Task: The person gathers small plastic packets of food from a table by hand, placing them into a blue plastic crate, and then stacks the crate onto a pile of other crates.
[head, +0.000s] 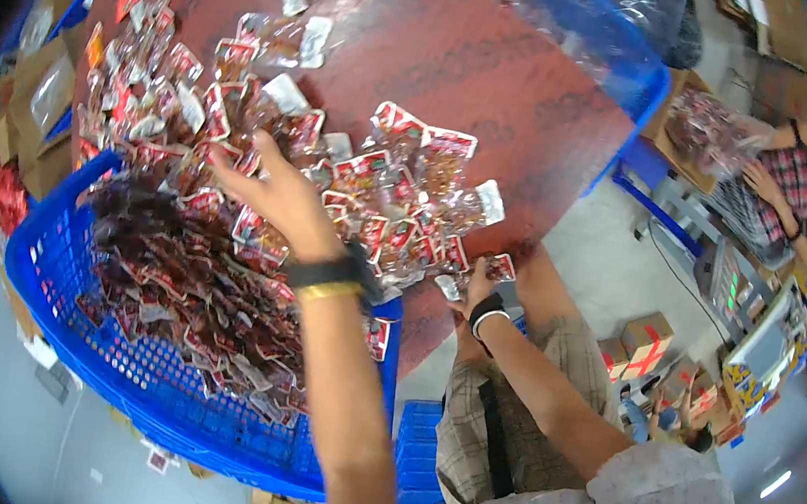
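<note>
Over the heap of small clear-and-red plastic food packets point(390, 175) on the red-brown tabletop point(464, 63), my left hand point(285, 200) has its thumb and fingers spread, with nothing held between them. My right hand point(475, 287), at the table's near edge, grips a single sealed packet point(500, 267); its white end sticks out on the other side of the fingers. A blue perforated plastic basket point(149, 417) stands against the table below my left arm. Many more packets point(193, 302) are piled inside it, dark and partly blurred.
A second blue crate point(653, 94) lined with clear plastic adjoins the table's far right edge. Beyond it, a co-worker's hands point(767, 183) are at a carton of packets point(705, 134). Taped cartons point(645, 342) stand on the floor. Blue crates point(418, 443) sit beside my legs.
</note>
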